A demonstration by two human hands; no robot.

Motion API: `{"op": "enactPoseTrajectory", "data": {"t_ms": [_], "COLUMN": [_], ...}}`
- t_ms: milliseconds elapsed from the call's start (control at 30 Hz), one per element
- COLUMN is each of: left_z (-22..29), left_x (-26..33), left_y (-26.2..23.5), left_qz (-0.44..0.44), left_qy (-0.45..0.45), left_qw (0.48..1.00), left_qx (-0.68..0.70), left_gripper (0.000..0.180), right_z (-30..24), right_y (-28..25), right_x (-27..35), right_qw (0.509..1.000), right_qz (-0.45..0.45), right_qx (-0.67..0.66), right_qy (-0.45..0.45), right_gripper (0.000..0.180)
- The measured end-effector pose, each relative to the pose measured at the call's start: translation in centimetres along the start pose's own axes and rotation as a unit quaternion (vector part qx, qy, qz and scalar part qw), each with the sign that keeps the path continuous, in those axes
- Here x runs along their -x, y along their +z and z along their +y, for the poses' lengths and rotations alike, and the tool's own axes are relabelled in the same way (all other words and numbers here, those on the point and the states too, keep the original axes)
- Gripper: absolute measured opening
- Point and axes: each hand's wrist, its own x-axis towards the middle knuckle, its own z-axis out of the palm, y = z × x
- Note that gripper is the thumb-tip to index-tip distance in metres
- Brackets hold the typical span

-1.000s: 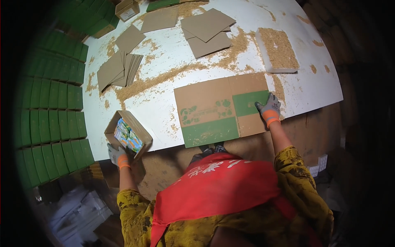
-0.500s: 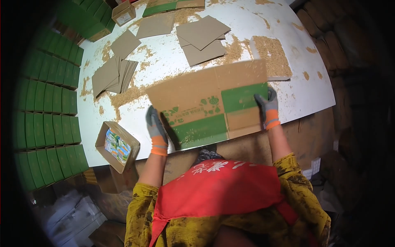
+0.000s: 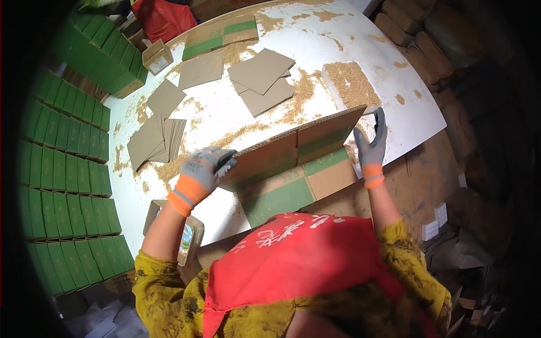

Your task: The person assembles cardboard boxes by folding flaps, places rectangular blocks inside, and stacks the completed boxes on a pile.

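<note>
Corrugated brown card with green panels fills the space between my hands: a flat carton blank (image 3: 293, 169), its far half tipped up off the white surface (image 3: 242, 112) so I see the fluted edge running from left to right. My left hand (image 3: 204, 169), in a grey glove with an orange cuff, curls over the blank's left end, fingers wrapped on the raised edge; the fingertips themselves are lost behind the card. My right hand (image 3: 372, 143), gloved the same, stands open and flat against the right end, fingers pointing up, palm pressed to the board. The near edge of the blank is hidden under my red apron (image 3: 293, 259), so I cannot tell where it ends.

Sawdust (image 3: 352, 84) lies scattered over the surface. Loose brown card sheets (image 3: 262, 79) lie farther out, and a fanned stack of them (image 3: 158, 138) sits to my left. A small open box (image 3: 189, 236) at the surface's near edge is mostly covered by my left forearm; what is inside is hard to make out. Rows of green boxes (image 3: 62, 180) line the left side, bent and dimmed by the lens rim. Another green-and-brown blank (image 3: 222, 35) lies at the far edge.
</note>
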Motion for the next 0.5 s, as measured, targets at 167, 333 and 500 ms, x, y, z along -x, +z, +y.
{"op": "enactPoseTrajectory", "data": {"t_ms": [167, 333, 500], "left_z": [-0.2, -1.5, -0.6], "left_x": [0.0, -0.9, -0.7], "left_y": [0.8, 1.8, 1.8], "left_qz": [-0.177, -0.209, 0.087], "left_qy": [-0.040, 0.008, -0.046], "left_qw": [0.897, 0.898, 0.942], "left_qx": [0.402, 0.387, 0.320], "left_gripper": [0.040, 0.041, 0.030], "right_z": [-10.7, -9.8, -8.7], "right_y": [5.3, 1.4, -0.8], "right_x": [3.6, 6.2, 7.1], "right_qw": [0.833, 0.837, 0.847], "right_qz": [-0.303, -0.336, -0.339], "right_qx": [0.399, 0.353, 0.294], "right_qy": [-0.236, -0.249, -0.286], "right_gripper": [0.084, 0.072, 0.051]}}
